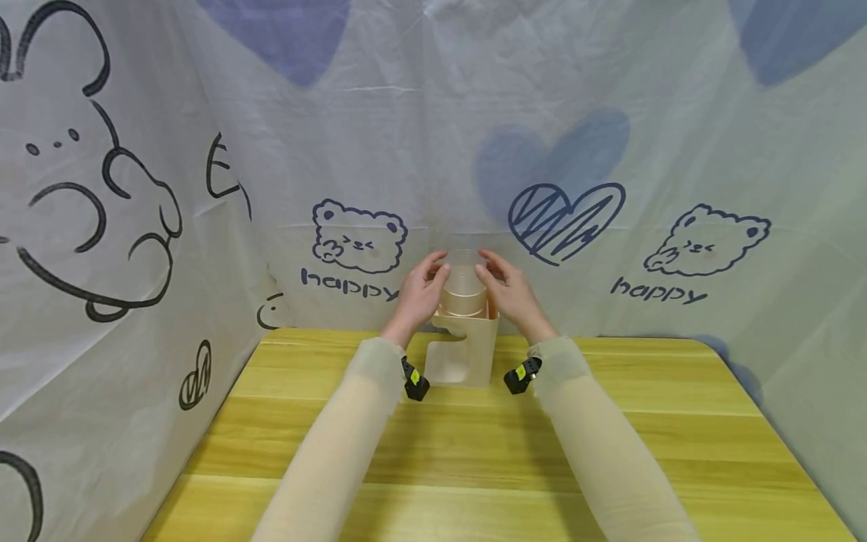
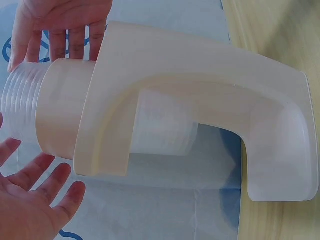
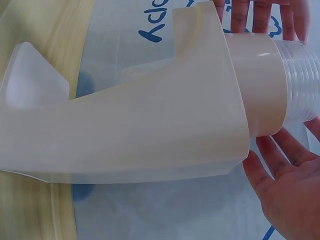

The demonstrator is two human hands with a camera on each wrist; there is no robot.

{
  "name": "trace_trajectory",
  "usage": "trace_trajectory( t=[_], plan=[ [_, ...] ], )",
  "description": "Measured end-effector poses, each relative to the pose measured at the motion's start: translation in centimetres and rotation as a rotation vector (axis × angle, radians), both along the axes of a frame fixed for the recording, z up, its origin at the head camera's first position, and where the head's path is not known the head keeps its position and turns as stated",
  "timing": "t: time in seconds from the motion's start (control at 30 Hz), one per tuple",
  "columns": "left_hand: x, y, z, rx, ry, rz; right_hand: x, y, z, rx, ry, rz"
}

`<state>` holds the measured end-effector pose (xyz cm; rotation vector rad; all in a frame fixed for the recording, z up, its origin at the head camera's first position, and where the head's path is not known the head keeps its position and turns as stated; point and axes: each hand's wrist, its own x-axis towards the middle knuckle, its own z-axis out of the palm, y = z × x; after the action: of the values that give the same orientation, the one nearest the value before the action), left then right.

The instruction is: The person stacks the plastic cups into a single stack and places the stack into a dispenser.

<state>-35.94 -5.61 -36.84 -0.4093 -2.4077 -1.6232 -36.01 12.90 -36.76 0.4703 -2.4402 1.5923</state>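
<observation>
A cream cup dispenser stands upright on the table, with a cut-out in its side and a round collar on top. A stack of clear plastic cups sits in the collar and rises above it. Through the side opening, the lower part of the stack shows. My left hand is at the stack's left side, thumb and forefinger by the upper cups, other fingers spread loosely. Opposite it, my right hand has its thumb and forefinger at the cups, with relaxed fingers beside the collar. Firm contact is hard to see.
The wooden table extends in front of the dispenser. Behind it hangs a pale printed cloth, close to both hands, and more cloth covers the left side. Black wrist cameras sit at the cuffs.
</observation>
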Motion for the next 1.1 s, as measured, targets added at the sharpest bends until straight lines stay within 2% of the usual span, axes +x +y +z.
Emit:
trace_trajectory(
  t=[0.27,0.57,1.1],
  plan=[
    [-0.1,0.0,-0.1,-0.027,-0.013,0.003,0.0,0.0,-0.2,-0.004,-0.013,0.002],
    [-0.3,0.1,-0.7,-0.038,-0.006,-0.006,0.2,0.0,-1.0,0.041,-0.027,0.017],
    [-0.2,-0.1,-1.0,-0.071,-0.004,0.005,0.1,-0.1,-1.3,0.027,-0.036,0.019]
  ],
)
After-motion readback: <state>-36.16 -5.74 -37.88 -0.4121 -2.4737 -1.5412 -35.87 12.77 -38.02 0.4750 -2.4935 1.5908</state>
